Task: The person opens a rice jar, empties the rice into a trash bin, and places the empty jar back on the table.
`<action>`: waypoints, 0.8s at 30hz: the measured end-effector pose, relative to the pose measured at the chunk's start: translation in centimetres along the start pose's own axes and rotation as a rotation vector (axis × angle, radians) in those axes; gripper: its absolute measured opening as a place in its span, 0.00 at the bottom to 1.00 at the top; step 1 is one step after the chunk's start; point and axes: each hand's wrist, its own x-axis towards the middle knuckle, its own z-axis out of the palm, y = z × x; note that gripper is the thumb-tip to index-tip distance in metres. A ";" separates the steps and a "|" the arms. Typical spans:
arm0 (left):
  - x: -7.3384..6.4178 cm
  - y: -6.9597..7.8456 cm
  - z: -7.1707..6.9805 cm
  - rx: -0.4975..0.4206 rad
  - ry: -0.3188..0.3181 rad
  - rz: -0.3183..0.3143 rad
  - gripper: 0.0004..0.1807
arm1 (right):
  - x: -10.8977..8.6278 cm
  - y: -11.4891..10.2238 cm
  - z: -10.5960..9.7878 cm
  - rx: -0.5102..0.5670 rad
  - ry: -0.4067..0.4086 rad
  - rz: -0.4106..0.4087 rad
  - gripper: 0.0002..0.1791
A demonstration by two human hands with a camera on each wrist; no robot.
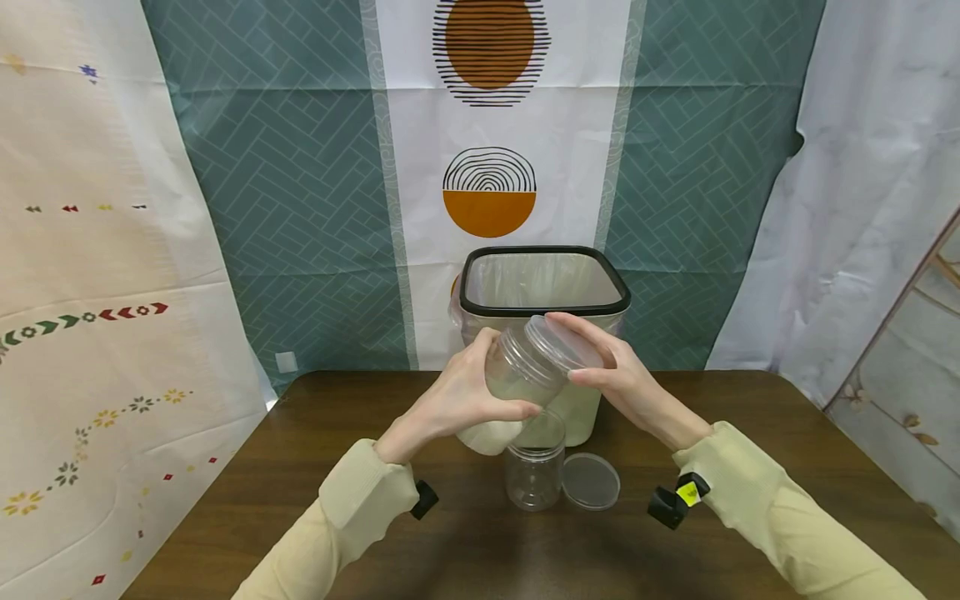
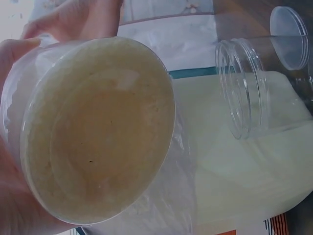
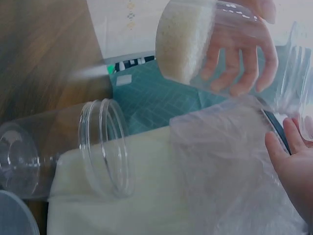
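Observation:
My left hand (image 1: 450,396) grips a clear plastic jar (image 1: 517,371) held tilted in the air, its mouth toward the upper right. Pale, rice-like grains (image 3: 183,41) fill its lower part, and in the left wrist view they show through the round bottom (image 2: 107,132). The fingers of my right hand (image 1: 626,383) hold a clear round lid (image 1: 564,343) by its edge, right at the jar's mouth and at an angle to it. Below them a second clear jar (image 1: 534,483) stands upright and uncovered on the table. Its translucent lid (image 1: 591,482) lies flat to its right.
Behind the jars stands a pale bin (image 1: 581,421) with a black rim (image 1: 543,312) and a clear plastic liner. The dark wooden table (image 1: 337,500) reaches back to a patterned cloth (image 1: 285,167) hanging behind it.

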 end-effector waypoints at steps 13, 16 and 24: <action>-0.6 -1.1 -1.0 0.021 0.059 0.004 0.39 | -2.6 0.5 -2.3 -0.077 0.030 0.037 0.34; -0.8 -1.2 -1.3 0.025 0.074 -0.011 0.40 | -3.4 0.7 -2.9 -0.112 0.042 0.061 0.33; -1.2 -1.7 -2.2 0.038 0.133 -0.052 0.40 | -5.3 1.4 -4.8 -0.171 0.031 0.082 0.33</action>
